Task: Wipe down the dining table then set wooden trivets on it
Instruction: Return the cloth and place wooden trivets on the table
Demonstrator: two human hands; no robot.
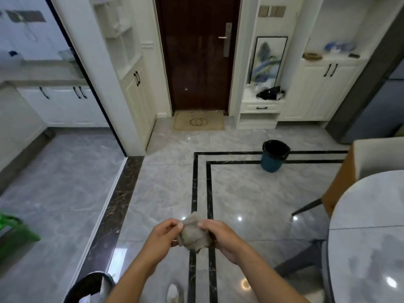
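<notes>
The left hand (162,234) and the right hand (219,234) are bare, and a short, trimmed nail shows on the left thumb among the fingers (179,225). Behind them the left forearm (137,274) and the right forearm (262,272) are bare too, uncovered all the way to the lower edge. Well below the fingers shows the rounded toe of a white shoe (173,291), blurred and shaded grey along its side.

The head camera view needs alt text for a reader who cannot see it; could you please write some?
Both hands, the left hand and right hand, grip a crumpled grey cloth over a grey marble floor. A grey dining table and a chair show at the right edge. Ahead stand a blue bin and a dark brown door.
</notes>
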